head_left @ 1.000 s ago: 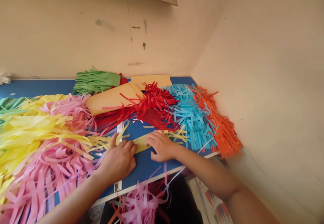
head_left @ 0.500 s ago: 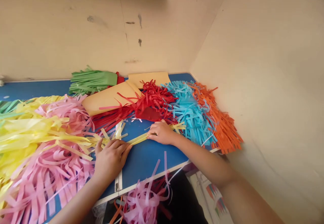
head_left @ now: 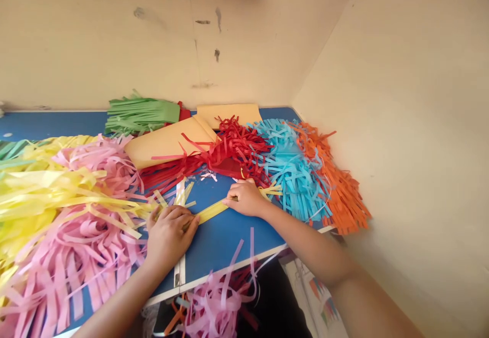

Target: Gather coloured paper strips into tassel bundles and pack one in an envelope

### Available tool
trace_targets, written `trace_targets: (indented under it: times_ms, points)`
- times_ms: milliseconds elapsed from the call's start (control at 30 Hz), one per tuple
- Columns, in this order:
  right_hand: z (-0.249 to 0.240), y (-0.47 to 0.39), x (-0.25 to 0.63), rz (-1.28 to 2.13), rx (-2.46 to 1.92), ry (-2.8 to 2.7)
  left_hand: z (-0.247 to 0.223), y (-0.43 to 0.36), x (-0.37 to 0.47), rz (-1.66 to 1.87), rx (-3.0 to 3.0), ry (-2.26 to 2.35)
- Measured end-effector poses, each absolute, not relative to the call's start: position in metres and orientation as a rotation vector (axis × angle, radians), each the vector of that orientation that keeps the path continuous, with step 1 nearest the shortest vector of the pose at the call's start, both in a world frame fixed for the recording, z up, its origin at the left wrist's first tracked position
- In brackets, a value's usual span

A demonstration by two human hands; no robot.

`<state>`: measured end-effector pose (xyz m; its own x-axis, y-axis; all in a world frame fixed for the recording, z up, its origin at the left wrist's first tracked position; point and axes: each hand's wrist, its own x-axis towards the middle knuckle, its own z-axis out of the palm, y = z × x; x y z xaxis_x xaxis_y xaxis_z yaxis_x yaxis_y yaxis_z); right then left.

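A flat yellow paper strip (head_left: pixel 212 211) stretches between my two hands, low over the blue tabletop. My left hand (head_left: pixel 171 231) is closed on its left part, fingers bent over it. At its other end, my right hand (head_left: pixel 245 197) pinches the strip. Loose yellow fringe ends (head_left: pixel 272 190) stick out beyond my right hand, and more lie beside my left hand. Red fringe (head_left: pixel 237 147) sits just behind the hands, with a small white scrap (head_left: pixel 208 176) near it.
Pink fringe (head_left: pixel 84 251) and yellow fringe (head_left: pixel 34 195) cover the left. Blue fringe (head_left: pixel 292 175) and orange fringe (head_left: pixel 344 195) lie right. Behind are green fringe (head_left: pixel 143 116) and tan paper (head_left: pixel 171 141). Lilac strips (head_left: pixel 214 307) hang below the table edge.
The view has tipped slightly downward. The yellow strip between my hands shows wider and flatter than before. Both hands keep nearly the same places.
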<state>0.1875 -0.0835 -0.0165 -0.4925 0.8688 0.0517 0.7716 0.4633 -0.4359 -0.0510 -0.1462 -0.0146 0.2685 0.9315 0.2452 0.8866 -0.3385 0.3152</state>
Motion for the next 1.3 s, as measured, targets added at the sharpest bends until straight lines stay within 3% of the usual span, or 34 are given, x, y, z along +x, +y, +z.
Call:
trace_targets:
  times_ms: [633, 900, 1133, 1300]
  points:
    - [-0.01, -0.077, 0.18, 0.452, -1.603, -2.419, -0.007, -0.122, -0.051, 0.363, 2.639, 1.696]
    - [-0.008, -0.096, 0.181, -0.064, -0.779, -2.777, 0.001, -0.122, -0.052, 0.531, 2.995, 1.246]
    - [-0.011, -0.088, 0.169, -0.005, -1.007, -2.685, 0.001, -0.123, -0.033, 0.551, 3.047, 1.384]
    - [-0.014, -0.101, 0.172, -0.206, -0.894, -2.729, -0.006, -0.133, -0.042, 0.583, 3.075, 1.351]
